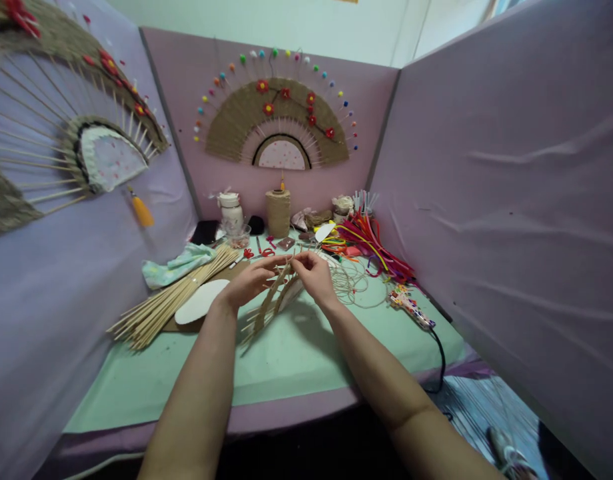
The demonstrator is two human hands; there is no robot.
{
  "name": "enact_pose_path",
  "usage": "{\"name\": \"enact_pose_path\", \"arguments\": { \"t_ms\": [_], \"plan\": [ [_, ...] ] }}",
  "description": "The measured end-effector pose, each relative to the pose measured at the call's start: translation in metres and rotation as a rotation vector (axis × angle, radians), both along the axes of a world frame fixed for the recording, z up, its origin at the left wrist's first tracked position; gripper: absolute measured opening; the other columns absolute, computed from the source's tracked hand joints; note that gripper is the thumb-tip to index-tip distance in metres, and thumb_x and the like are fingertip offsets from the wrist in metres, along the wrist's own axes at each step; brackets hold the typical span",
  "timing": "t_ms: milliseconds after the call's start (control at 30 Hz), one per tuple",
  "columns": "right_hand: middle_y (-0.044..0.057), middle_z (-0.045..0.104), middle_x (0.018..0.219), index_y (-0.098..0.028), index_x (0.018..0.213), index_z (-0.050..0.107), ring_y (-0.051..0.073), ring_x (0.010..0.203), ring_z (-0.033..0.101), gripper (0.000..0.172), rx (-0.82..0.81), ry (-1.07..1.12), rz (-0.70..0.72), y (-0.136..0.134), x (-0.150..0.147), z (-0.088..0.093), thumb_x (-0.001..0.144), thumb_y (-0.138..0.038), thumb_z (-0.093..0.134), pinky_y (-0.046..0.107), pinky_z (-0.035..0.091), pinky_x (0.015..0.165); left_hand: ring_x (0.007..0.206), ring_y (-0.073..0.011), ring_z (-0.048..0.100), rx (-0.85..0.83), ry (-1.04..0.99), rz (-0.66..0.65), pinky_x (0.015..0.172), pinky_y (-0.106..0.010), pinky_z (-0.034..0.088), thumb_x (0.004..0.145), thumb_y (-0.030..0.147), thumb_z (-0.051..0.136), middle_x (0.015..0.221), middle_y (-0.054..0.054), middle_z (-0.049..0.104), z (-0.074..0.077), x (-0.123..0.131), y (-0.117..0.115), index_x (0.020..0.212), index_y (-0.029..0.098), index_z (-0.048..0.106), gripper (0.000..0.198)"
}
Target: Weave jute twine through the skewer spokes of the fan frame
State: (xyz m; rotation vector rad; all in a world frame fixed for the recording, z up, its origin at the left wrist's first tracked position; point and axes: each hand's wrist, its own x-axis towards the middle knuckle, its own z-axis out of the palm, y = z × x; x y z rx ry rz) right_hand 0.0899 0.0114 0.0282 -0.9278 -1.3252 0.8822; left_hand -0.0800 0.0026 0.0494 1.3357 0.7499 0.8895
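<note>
Above the middle of the table I hold up a partly woven fan (266,308) made of thin sticks with brown twine wound between them, tilted on its side. My left hand (256,277) supports its upper left, fingers bent around the stick ends. Close beside it, my right hand (312,272) pinches at the top of the fan with thumb and index finger, where the twine meets the sticks. Exactly what lies between those fingertips is too small to make out. Loose twine (351,283) spreads in loops on the table right of my right hand.
Left lie a bundle of sticks (181,297), a white card piece (201,301) and a cloth (179,263). A twine spool (278,213) and a white bottle (230,212) stand behind. Pipe cleaners (376,250) and a corded glue gun (411,310) are right. A finished fan (281,100) hangs ahead.
</note>
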Motion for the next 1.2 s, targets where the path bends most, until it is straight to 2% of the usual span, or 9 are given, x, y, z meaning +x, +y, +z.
{"name": "enact_pose_path", "arguments": {
  "t_ms": [67, 200, 400, 500, 600, 733, 900, 1200],
  "plan": [
    [-0.001, 0.062, 0.066, -0.018, 0.076, 0.060, 0.014, 0.061, 0.060, 0.014, 0.009, 0.020, 0.016, -0.001, -0.003, -0.002, 0.074, -0.032, 0.062, 0.026, 0.047, 0.060, 0.105, -0.0242, 0.058, 0.066, 0.048, -0.008, 0.083, -0.032, 0.045, 0.067, 0.023, 0.066, 0.130, -0.009, 0.058, 0.001, -0.002, -0.004, 0.126, 0.023, 0.058, 0.059],
    [-0.001, 0.061, 0.067, -0.018, 0.077, 0.059, 0.014, 0.061, 0.059, 0.014, 0.048, 0.011, 0.010, -0.002, -0.005, -0.006, 0.075, -0.032, 0.062, 0.026, 0.048, 0.061, 0.111, -0.0241, 0.055, 0.181, 0.136, 0.118, 0.088, -0.033, 0.043, 0.070, 0.027, 0.070, 0.127, -0.009, 0.060, 0.007, 0.005, -0.007, 0.120, 0.020, 0.061, 0.051],
    [-0.003, 0.058, 0.071, -0.021, 0.103, 0.054, 0.013, 0.062, 0.055, 0.028, 0.159, 0.016, 0.031, -0.003, 0.007, -0.015, 0.079, -0.034, 0.063, 0.025, 0.046, 0.060, 0.097, -0.0202, 0.061, 0.051, 0.049, 0.179, 0.077, -0.028, 0.043, 0.069, 0.030, 0.071, 0.112, -0.008, 0.067, 0.006, 0.007, -0.008, 0.120, 0.019, 0.062, 0.053],
    [0.000, 0.061, 0.078, -0.020, 0.096, 0.058, 0.013, 0.066, 0.056, 0.022, 0.196, -0.061, 0.015, -0.001, 0.016, -0.018, 0.080, -0.034, 0.062, 0.026, 0.046, 0.062, 0.089, -0.0187, 0.061, 0.017, 0.043, 0.195, 0.073, -0.027, 0.042, 0.068, 0.031, 0.071, 0.103, -0.008, 0.069, 0.004, 0.004, -0.009, 0.117, 0.017, 0.064, 0.052],
    [0.003, 0.063, 0.080, -0.019, 0.087, 0.061, 0.015, 0.070, 0.057, 0.016, 0.252, -0.170, -0.079, 0.001, 0.024, -0.019, 0.082, -0.034, 0.061, 0.027, 0.046, 0.064, 0.087, -0.0185, 0.061, 0.002, 0.033, 0.203, 0.074, -0.028, 0.042, 0.067, 0.030, 0.072, 0.102, -0.008, 0.070, 0.001, 0.004, -0.008, 0.115, 0.016, 0.066, 0.051],
    [0.003, 0.062, 0.076, -0.019, 0.078, 0.063, 0.015, 0.067, 0.054, 0.016, 0.342, -0.282, -0.244, 0.003, 0.030, -0.016, 0.083, -0.034, 0.061, 0.027, 0.043, 0.063, 0.087, -0.0180, 0.060, 0.015, 0.006, 0.167, 0.078, -0.030, 0.043, 0.066, 0.030, 0.074, 0.111, -0.009, 0.067, -0.005, 0.004, -0.005, 0.113, 0.018, 0.068, 0.049],
    [0.002, 0.060, 0.072, -0.019, 0.077, 0.063, 0.014, 0.065, 0.052, 0.018, 0.422, -0.349, -0.357, 0.001, 0.036, -0.012, 0.086, -0.034, 0.061, 0.028, 0.042, 0.062, 0.091, -0.0178, 0.059, 0.114, 0.052, 0.031, 0.077, -0.029, 0.043, 0.069, 0.027, 0.073, 0.123, -0.008, 0.059, -0.008, 0.008, -0.008, 0.123, 0.025, 0.061, 0.055],
    [0.003, 0.060, 0.076, -0.020, 0.079, 0.060, 0.017, 0.072, 0.055, 0.018, 0.537, -0.439, -0.395, -0.005, 0.037, -0.007, 0.090, -0.034, 0.057, 0.030, 0.044, 0.066, 0.089, -0.0179, 0.054, 0.190, 0.178, 0.027, 0.075, -0.028, 0.040, 0.067, 0.031, 0.074, 0.105, -0.003, 0.059, -0.001, 0.016, -0.017, 0.114, 0.024, 0.057, 0.051]
  ]
}}
